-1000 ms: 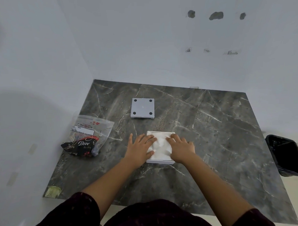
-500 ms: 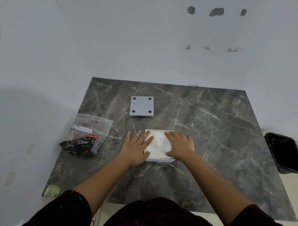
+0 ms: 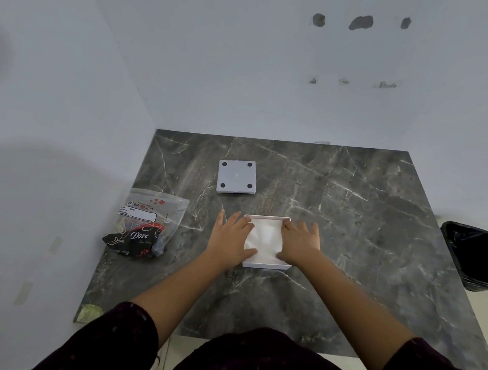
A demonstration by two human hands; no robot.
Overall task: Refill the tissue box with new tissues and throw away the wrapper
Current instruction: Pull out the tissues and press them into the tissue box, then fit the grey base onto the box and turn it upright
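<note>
A white square tissue box point(image 3: 264, 265) lies open on the dark marble table, filled with white tissues point(image 3: 265, 239). My left hand point(image 3: 229, 240) rests flat on its left side, fingers spread, fingertips on the tissues. On the box's right side my right hand point(image 3: 300, 243) also lies flat, pressing on the tissues. Farther back sits the box's grey base panel point(image 3: 236, 176), which has black pads at its corners. The clear and black "Dove" wrapper point(image 3: 144, 225) lies crumpled at the left of the table.
A black bin point(image 3: 472, 255) with a dark liner stands on the floor off the table's right edge. White walls close in the table point(image 3: 361, 218) at the back and left. A small greenish scrap point(image 3: 89, 312) lies at the front left corner.
Both hands slid apart from the middle of the tissues toward the box's left and right sides. More of the tissue surface and the box's far rim now show.
</note>
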